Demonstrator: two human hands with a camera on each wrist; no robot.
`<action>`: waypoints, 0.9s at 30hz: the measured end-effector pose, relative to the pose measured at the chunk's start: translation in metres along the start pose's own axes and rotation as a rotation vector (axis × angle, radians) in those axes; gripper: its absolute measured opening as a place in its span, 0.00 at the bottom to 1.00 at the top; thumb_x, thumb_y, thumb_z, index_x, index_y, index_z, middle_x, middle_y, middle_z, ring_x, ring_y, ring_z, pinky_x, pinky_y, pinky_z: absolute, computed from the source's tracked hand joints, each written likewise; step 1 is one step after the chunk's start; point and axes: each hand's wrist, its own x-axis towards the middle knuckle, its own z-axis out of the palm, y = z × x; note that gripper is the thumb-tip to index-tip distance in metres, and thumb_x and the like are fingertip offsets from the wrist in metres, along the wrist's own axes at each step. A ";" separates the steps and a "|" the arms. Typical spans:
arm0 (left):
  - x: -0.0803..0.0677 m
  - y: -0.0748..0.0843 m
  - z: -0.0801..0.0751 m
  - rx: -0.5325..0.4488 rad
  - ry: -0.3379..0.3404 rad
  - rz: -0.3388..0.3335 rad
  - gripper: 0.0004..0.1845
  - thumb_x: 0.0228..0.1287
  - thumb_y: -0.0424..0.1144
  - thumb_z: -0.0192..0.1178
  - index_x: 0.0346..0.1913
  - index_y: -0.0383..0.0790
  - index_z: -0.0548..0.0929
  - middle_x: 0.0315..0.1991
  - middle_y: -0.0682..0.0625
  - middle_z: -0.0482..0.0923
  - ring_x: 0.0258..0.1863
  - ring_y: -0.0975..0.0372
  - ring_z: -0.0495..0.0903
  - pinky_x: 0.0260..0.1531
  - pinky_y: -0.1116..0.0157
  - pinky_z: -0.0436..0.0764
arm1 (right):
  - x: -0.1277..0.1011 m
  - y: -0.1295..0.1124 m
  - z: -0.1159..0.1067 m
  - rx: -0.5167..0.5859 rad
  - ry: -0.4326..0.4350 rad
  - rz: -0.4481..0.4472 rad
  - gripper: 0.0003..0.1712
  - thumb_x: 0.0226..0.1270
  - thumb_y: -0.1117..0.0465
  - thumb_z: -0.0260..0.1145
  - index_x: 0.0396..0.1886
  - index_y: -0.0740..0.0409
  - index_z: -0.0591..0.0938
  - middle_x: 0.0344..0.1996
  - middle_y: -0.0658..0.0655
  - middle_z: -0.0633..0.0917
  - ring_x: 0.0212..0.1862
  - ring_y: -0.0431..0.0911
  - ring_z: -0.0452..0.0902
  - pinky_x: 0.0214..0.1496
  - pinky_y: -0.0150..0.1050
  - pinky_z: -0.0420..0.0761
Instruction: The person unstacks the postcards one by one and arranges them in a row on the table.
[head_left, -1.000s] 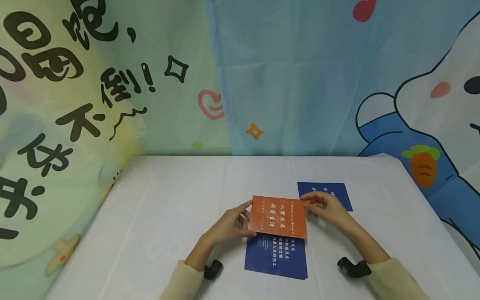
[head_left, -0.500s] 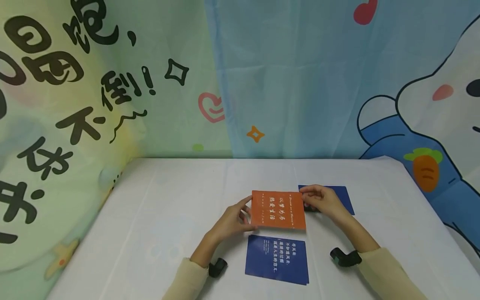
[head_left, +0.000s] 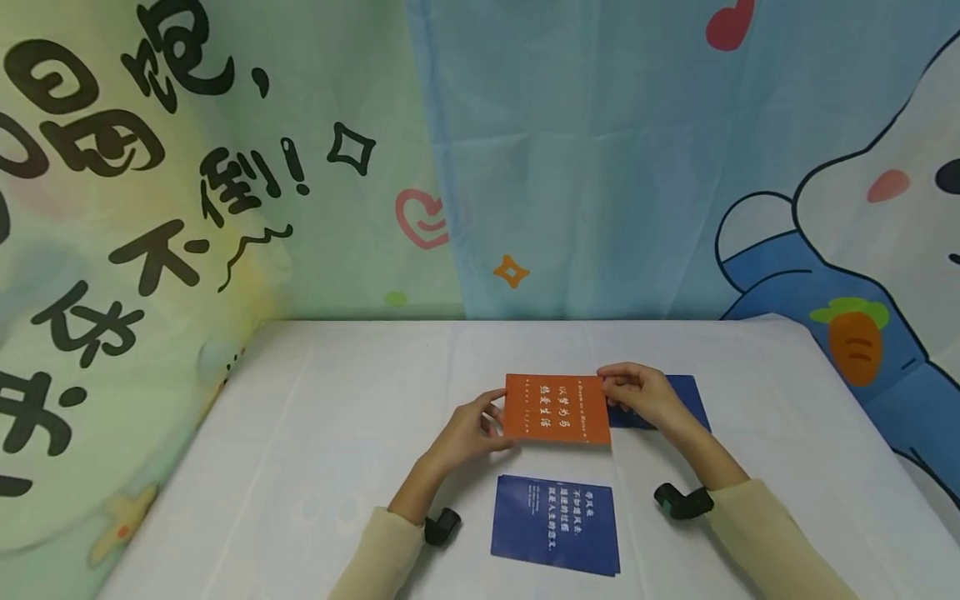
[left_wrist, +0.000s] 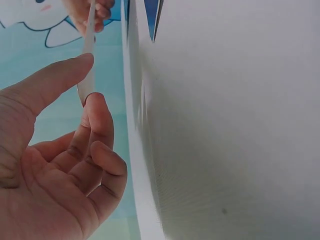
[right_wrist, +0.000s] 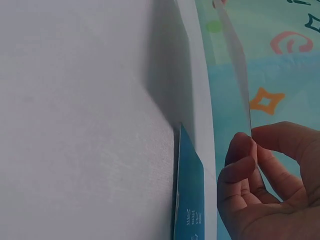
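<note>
An orange card (head_left: 557, 408) with white Chinese writing is held off the table, its shadow falling on the cloth. My left hand (head_left: 467, 432) grips its left edge, and my right hand (head_left: 643, 395) pinches the right edge near the far corner. Edge-on in the left wrist view, the card (left_wrist: 86, 85) sits between thumb (left_wrist: 75, 70) and fingers. The right wrist view shows thumb and fingertips (right_wrist: 245, 145) pinching the other end. Nearer me lies a small stack of blue cards (head_left: 555, 525) with white writing. Another blue card (head_left: 686, 400) lies partly behind my right hand.
A white cloth covers the table (head_left: 360, 392). Behind it hangs a printed curtain (head_left: 600, 167) with lettering and a cartoon figure. Black wrist cameras are worn on the left wrist (head_left: 442, 527) and right wrist (head_left: 682, 502).
Both hands have carried the orange card away from me, off the near blue stack, which now shows in full. The right hand now covers part of the far blue card.
</note>
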 end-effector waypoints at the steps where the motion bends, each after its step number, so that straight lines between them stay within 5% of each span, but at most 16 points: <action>1: 0.001 -0.001 0.000 0.000 0.000 -0.003 0.40 0.53 0.31 0.73 0.69 0.31 0.66 0.38 0.45 0.78 0.31 0.63 0.78 0.32 0.70 0.76 | 0.002 0.000 0.001 -0.001 0.002 0.006 0.22 0.71 0.61 0.62 0.59 0.69 0.75 0.37 0.60 0.83 0.33 0.43 0.77 0.32 0.36 0.76; 27: 0.024 -0.003 0.003 0.061 0.010 -0.138 0.36 0.54 0.31 0.70 0.67 0.31 0.69 0.35 0.49 0.78 0.29 0.65 0.74 0.29 0.72 0.73 | 0.029 0.015 0.006 -0.040 0.012 0.053 0.21 0.70 0.63 0.62 0.57 0.72 0.77 0.41 0.62 0.84 0.35 0.38 0.75 0.37 0.30 0.76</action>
